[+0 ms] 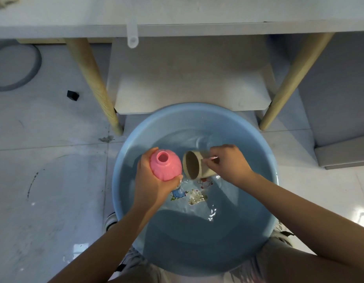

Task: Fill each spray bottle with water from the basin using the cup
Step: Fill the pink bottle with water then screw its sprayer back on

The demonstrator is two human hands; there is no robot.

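Observation:
A pink spray bottle (165,165) without its cap stands upright over the left part of the blue basin (123,160), its open neck facing up. My left hand (151,180) grips its body from the left and below. Just to its right my right hand (228,164) holds a beige cup (194,167) by the handle. The cup lies tipped on its side, mouth turned toward the bottle, right at the water surface. The basin holds water with a cartoon picture on its bottom.
The basin sits on a white tiled floor in front of a table with two wooden legs (95,84) and a low white shelf (191,86). A pale tube (132,35) hangs off the tabletop edge. A small black block (72,95) lies on the floor at left.

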